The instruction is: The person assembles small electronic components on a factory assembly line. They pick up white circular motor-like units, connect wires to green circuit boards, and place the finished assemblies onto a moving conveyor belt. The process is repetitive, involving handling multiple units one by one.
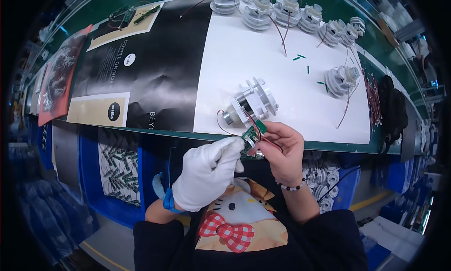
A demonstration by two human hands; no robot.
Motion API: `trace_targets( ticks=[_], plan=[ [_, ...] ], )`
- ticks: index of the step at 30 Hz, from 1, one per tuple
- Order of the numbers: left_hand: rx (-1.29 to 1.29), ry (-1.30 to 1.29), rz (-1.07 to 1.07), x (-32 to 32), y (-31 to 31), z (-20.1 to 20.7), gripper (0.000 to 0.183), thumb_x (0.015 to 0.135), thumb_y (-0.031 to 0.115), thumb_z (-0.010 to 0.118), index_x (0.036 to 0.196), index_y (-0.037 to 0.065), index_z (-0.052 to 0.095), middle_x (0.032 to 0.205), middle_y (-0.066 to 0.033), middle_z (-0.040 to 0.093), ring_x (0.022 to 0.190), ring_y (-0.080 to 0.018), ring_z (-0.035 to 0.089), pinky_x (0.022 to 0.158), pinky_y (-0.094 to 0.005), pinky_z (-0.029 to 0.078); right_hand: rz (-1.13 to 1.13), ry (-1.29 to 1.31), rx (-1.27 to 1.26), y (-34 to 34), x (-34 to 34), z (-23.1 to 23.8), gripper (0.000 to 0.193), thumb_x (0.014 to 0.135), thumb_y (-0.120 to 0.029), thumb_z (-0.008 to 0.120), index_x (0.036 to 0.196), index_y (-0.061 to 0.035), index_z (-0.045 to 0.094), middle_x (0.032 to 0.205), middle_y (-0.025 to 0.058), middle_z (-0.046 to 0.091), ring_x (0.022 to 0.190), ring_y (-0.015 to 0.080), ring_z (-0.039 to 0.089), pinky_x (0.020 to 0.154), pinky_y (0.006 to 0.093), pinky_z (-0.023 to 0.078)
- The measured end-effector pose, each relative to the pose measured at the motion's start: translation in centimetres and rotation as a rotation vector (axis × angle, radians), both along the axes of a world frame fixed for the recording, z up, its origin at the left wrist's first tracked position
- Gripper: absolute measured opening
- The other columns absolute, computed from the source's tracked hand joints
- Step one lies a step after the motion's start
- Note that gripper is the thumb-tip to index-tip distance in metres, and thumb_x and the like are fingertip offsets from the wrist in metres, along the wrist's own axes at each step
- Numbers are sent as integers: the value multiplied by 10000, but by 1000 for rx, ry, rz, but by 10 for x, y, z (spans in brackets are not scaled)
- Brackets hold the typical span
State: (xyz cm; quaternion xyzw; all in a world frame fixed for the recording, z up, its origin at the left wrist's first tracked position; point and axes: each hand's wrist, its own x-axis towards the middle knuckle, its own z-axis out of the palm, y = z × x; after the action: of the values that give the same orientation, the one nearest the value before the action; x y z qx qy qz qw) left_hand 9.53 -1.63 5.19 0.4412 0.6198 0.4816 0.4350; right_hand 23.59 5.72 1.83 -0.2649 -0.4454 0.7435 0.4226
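A green circuit board (249, 138) is pinched by the gloved left hand (204, 174) and, seemingly, the bare right hand (283, 149), near the bench edge (324, 146); open white sheet (314, 111) is left beyond.

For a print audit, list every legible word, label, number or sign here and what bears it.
I give places, not wording.
Glossy black paper sheet: pale lettering; its smallest lines are unreadable.
White round mark on that sheet: dark lettering.
Black oval mark on the beige rectangular panel: pale lettering.
Green rectangular circuit board, between white-gloved left hand and bare right hand: any print is too small.
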Motion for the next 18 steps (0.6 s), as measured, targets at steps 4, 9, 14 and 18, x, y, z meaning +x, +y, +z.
trace_targets(
  ticks=[4,9,14,18],
  plan=[
    [16,52,-11,-1,-2,-1,177,870,99,553,978,-26,616,584,-70,598,438,-95,539,425,-229,425,-11,-46,10,-1,0,-1,285,749,68,561,1030,109,529,851,150,635,704,152,627,643,263,534],
    [101,206,-74,-7,-4,-1,147,839,75,572,948,-9,624,606,-93,604,474,-168,582,451,-252,450,58,-16,-30,-6,5,-9,314,751,57,579,1054,102,514,921,161,623,780,154,619,698,254,517],
    [197,523,-204,-33,-18,-15,102,820,109,574,891,52,620,586,-83,587,491,-200,590,454,-294,456,262,-526,713,36,32,42,327,654,19,697,972,12,623,905,100,638,883,214,604,745,291,492],
    [103,888,-407,-48,-25,-14,87,837,161,545,869,96,592,569,-71,570,490,-225,579,432,-313,437,221,-700,1496,65,-15,84,288,624,-7,663,909,-37,648,969,104,624,973,288,558,796,369,452]
  ],
)
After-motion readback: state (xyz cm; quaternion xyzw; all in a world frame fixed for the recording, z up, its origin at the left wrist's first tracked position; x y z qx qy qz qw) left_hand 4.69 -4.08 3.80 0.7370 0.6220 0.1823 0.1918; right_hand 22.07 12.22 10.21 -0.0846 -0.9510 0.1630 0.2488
